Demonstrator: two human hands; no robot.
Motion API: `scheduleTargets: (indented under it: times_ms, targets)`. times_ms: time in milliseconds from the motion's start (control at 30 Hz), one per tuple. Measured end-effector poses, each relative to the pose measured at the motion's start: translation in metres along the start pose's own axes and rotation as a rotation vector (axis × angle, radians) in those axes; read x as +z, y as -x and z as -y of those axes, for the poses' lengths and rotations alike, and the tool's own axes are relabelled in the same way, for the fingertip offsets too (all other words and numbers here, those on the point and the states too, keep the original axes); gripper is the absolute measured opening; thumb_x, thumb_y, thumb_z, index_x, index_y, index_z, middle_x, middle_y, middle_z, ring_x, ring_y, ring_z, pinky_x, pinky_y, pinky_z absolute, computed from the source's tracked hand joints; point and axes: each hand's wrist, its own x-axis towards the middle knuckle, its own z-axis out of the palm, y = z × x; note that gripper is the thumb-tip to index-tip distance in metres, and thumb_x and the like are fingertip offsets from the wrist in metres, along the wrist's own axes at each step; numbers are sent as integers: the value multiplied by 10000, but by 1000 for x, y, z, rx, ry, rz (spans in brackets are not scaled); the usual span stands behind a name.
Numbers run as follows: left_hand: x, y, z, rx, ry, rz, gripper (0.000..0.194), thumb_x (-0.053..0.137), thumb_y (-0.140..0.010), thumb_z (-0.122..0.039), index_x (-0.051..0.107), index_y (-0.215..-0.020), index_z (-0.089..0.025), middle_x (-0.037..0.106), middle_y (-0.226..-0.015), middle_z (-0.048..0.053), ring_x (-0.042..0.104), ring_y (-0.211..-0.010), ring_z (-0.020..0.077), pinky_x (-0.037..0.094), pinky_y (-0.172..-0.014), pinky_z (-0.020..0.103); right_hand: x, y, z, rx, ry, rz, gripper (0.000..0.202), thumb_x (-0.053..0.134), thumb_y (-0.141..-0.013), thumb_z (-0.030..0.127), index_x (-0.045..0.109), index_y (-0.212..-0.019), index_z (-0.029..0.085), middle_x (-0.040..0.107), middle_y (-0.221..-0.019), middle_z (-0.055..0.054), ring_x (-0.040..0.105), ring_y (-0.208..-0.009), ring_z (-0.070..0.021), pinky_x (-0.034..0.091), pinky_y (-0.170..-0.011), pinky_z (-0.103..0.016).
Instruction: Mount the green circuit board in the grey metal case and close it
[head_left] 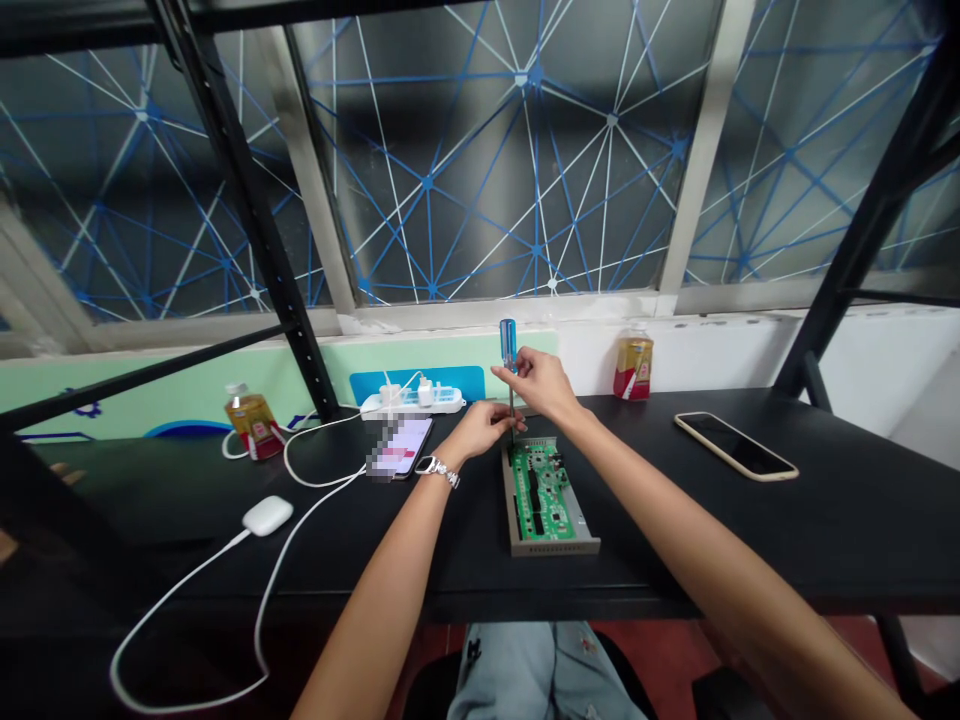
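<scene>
A screwdriver [508, 342] with a blue handle stands upright over the far left corner of a metal case. Inside the open case [555, 548] lies a green circuit board [555, 490]. My right hand [546, 382] has its fingers closed at the lower end of the screwdriver's handle. My left hand [484, 428], with a silver watch [439, 468] on its wrist, pinches low around the screwdriver's shaft, just above the case's far edge. The screwdriver's tip and whatever it touches are too small to make out.
A phone [405, 447] lies left of the case, before a white power strip [412, 402]. Another phone [735, 445] lies at the right. Bottles stand at left [255, 422] and right [634, 367]. A white earbud case [268, 515] trails a cable. Black frame posts [255, 210] rise beside the desk.
</scene>
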Motion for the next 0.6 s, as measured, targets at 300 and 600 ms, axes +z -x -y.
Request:
scheduleTargets:
  times_ms: [300,600]
  targets:
    - [2,4,2,25,-238,-51,234,649,-828,-321,721,-935,-126,750,-952,115,689,-885,228,507,-830,333,-6,4,-10,-17,-236,8,488,581,-827,623,664,-726,153,494,-503,16,440,-481,-125,315,-482,-259]
    - [22,-1,-6,-67,-706,-119,253,716,-775,-436,730,-795,-185,707,-755,94,668,-801,267,468,-732,318,-46,9,-38,160,-643,-309,518,668,-753,644,666,-772,126,498,-514,27,454,-371,-85,355,-355,-222]
